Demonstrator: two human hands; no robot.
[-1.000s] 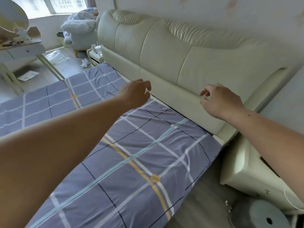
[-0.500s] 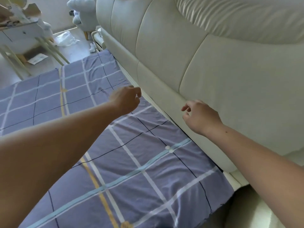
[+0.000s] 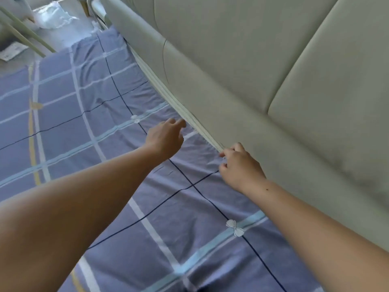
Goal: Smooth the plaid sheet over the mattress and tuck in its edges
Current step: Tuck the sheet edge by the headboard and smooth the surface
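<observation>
Plaid sheet [image 3: 94, 87] of blue-grey cotton, crossed with white, pale-blue, yellow and thin dark lines, lies spread over the bed and fills the lower and left part of the frame. Its far edge runs diagonally from the upper left down to the centre right. There it meets a cream ribbed strip [image 3: 179, 105] at the foot of the cream padded leather headboard [image 3: 252, 70], which takes up the whole upper right.

My left hand [image 3: 166, 138] reaches in at the centre of the frame, fingers loosely extended and pointing at the ribbed strip. It holds nothing, and I cannot tell whether its fingertips touch the cloth.

My right hand [image 3: 240, 165] is just right of centre, hard against the base of the headboard. Its fingers are curled and pinch the edge of the plaid sheet where it meets the strip. Small creases fan out through the fabric between the two hands.

Two small white bow prints sit on pale-blue stripes, one [image 3: 234, 228] in the lower right beside my right forearm and one [image 3: 135, 118] left of my left hand.

In the upper left corner I see bare floor beyond the bed, with a crumpled clear plastic bag [image 3: 52, 16] and pale slanted furniture legs [image 3: 23, 32].
</observation>
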